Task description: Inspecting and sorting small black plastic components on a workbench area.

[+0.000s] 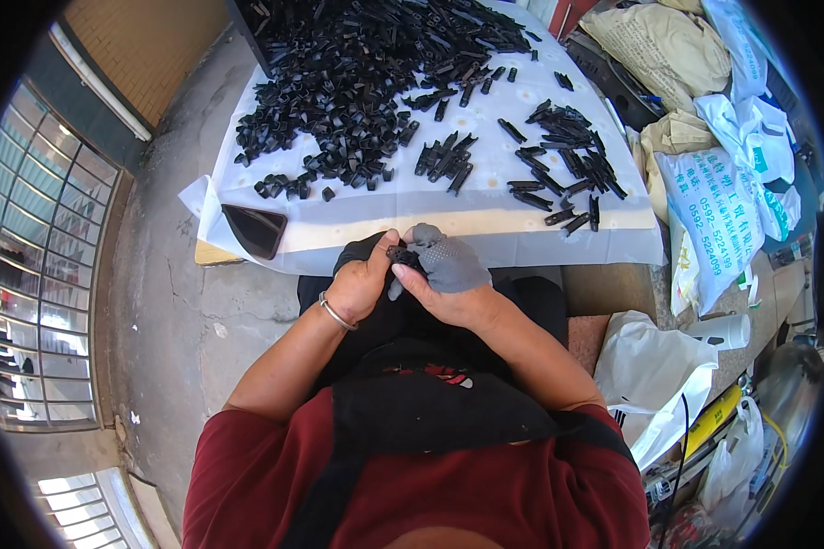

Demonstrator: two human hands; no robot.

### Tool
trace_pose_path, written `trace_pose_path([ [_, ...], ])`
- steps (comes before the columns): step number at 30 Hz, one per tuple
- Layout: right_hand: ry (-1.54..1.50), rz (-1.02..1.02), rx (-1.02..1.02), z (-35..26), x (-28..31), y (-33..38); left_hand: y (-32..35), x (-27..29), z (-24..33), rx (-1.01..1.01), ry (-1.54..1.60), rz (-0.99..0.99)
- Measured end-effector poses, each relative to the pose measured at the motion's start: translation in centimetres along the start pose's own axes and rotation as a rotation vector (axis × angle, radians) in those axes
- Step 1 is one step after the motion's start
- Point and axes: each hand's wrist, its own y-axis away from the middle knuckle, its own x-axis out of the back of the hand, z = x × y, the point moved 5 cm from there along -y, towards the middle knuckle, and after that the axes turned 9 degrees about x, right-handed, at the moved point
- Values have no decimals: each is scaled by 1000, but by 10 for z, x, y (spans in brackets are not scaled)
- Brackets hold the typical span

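Above my lap, at the table's near edge, both hands come together around a small black plastic part [406, 257]. My left hand [361, 282], with a metal bangle on its wrist and dark covering on its fingers, closes on it from one side. From the other side my right hand [452, 271], partly in a grey dotted glove, pinches it with the bare thumb. The fingers hide much of the part. On the table lie a heap of short black curved pieces [330, 137], a small group of long black clips [446, 157] and another scattered group [572, 156].
The table [485, 215] has a pale flowered cover. A dark smartphone [254, 231] lies at its near left corner. Printed sacks [710, 215] are piled to the right, above a white plastic bag [655, 361]. A barred window [50, 256] stands left, beyond the concrete floor [192, 311].
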Motion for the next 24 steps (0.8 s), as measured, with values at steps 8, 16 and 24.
trace_pose_path([
  [8,-59,-228,-162,9,11,2,34,13,55,-133,-186,-1],
  [16,-51,-189,-111,10,16,2,25,13,55,-287,-70,-69],
  [24,0,-319,-133,6,21,-3,22,13,54,-369,-159,-73],
])
